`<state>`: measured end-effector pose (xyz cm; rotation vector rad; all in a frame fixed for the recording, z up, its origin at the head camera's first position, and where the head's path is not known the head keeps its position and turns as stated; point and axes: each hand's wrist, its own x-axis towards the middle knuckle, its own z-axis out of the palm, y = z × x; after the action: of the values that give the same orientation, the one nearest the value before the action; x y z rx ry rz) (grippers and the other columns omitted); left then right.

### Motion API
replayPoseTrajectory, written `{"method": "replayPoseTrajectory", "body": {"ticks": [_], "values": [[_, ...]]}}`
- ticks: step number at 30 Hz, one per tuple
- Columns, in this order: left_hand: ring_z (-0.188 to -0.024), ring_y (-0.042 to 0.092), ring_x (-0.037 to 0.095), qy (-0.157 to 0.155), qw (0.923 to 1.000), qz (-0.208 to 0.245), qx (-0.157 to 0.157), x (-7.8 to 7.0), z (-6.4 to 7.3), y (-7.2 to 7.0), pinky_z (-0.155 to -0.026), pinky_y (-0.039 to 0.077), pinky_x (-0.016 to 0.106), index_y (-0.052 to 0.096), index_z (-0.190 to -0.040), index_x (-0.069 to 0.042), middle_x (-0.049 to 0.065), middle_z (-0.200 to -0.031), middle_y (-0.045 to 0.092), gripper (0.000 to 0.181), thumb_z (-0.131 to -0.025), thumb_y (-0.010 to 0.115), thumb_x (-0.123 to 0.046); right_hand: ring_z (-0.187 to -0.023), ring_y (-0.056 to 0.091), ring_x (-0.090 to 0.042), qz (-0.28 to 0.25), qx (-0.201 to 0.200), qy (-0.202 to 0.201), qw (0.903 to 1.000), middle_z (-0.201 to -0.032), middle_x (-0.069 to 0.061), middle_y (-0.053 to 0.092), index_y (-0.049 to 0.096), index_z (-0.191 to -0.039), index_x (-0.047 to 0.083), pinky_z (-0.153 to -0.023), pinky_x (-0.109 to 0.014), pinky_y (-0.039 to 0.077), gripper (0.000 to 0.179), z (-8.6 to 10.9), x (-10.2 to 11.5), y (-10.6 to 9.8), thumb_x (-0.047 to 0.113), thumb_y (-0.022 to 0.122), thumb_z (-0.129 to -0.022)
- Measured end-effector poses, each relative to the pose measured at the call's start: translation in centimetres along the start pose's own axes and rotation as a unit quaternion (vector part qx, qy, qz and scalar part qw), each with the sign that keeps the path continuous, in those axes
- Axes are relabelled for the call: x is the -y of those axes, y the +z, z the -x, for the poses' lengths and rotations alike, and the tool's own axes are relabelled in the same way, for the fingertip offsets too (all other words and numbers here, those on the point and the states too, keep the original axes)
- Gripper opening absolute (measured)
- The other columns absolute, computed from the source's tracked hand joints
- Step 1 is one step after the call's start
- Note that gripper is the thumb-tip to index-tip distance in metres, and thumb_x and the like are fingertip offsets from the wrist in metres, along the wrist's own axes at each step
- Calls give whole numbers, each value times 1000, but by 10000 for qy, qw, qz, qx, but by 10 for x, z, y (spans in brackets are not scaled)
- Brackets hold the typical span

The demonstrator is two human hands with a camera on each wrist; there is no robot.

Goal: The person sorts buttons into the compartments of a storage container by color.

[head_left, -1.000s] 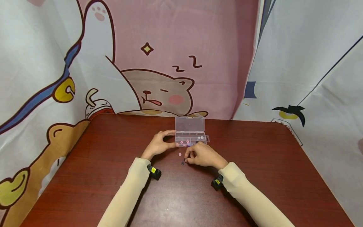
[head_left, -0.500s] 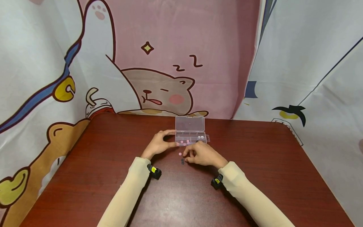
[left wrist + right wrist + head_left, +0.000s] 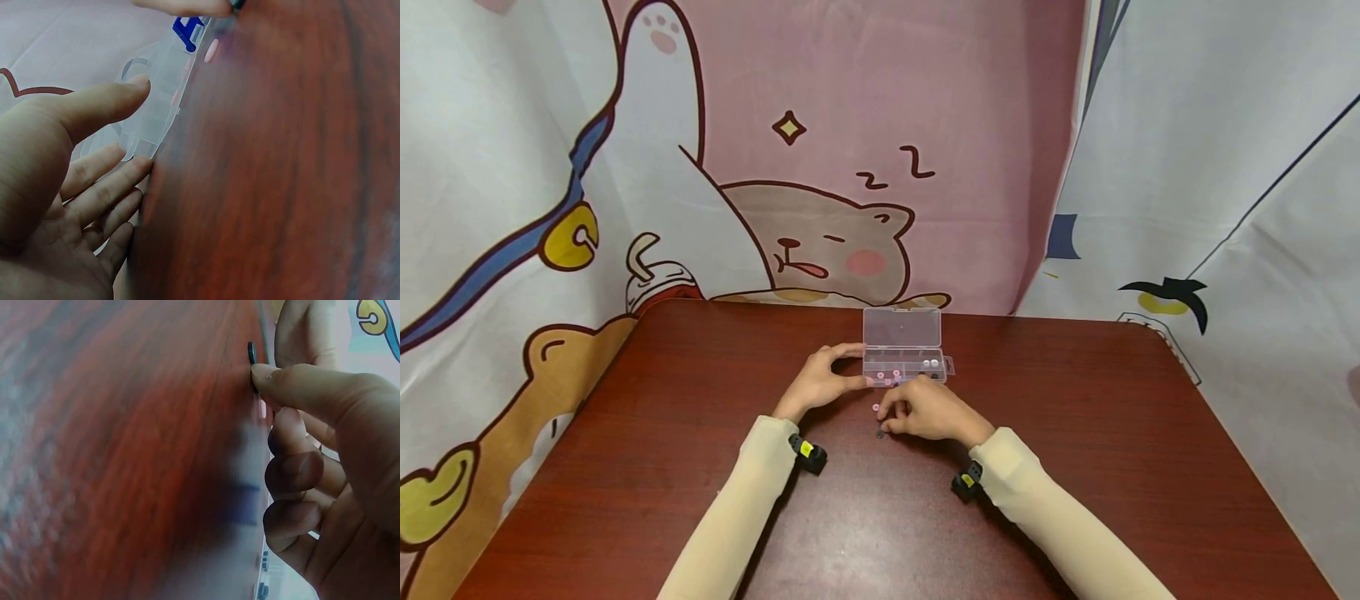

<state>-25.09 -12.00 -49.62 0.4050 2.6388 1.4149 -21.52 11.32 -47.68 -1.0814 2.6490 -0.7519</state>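
Note:
A clear compartment box (image 3: 901,367) stands on the table with its lid (image 3: 902,328) raised at the back. Pink buttons (image 3: 886,381) and white buttons (image 3: 930,363) lie in its compartments. My left hand (image 3: 817,382) holds the box's left end, thumb at the front and fingers at the side and back. In front of the box, my right hand (image 3: 931,407) has its thumb and index finger at a small black button (image 3: 254,382), pinched as far as I can see. Beside it is another black button (image 3: 251,352). One pink button (image 3: 876,407) lies loose on the table.
The brown table (image 3: 865,533) extends to both sides and toward me. Behind it hangs a cartoon-print cloth (image 3: 970,167). A blue shape (image 3: 188,32) shows at the box's front. Both wrists wear small black cameras (image 3: 808,455).
My right hand has shifted slightly left over the black buttons, so that only one shows clearly in the head view. The left hand and the box have stayed in place.

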Motion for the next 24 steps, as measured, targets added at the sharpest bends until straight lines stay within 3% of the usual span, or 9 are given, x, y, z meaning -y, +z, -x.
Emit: {"method": "replayPoseTrajectory", "body": {"ticks": [12, 24], "values": [[-132, 52, 26, -11, 10000, 18, -16, 1, 0, 1, -113, 40, 49, 65, -138, -23, -2, -136, 68, 60, -83, 86, -32, -54, 49, 5, 67, -77, -129, 9999, -62, 16, 60, 77, -86, 19, -53, -17, 42, 5, -1, 0, 1, 22, 80, -87], [-131, 53, 27, -8, 10000, 60, -35, 1, 0, 1, -113, 41, 49, 66, -138, -22, 0, -136, 67, 60, -82, 87, -31, -53, 48, 6, 138, -148, 80, 9998, -60, 18, 58, 76, -85, 23, -54, -18, 43, 4, 2, -2, -1, 24, 79, -88]]}}
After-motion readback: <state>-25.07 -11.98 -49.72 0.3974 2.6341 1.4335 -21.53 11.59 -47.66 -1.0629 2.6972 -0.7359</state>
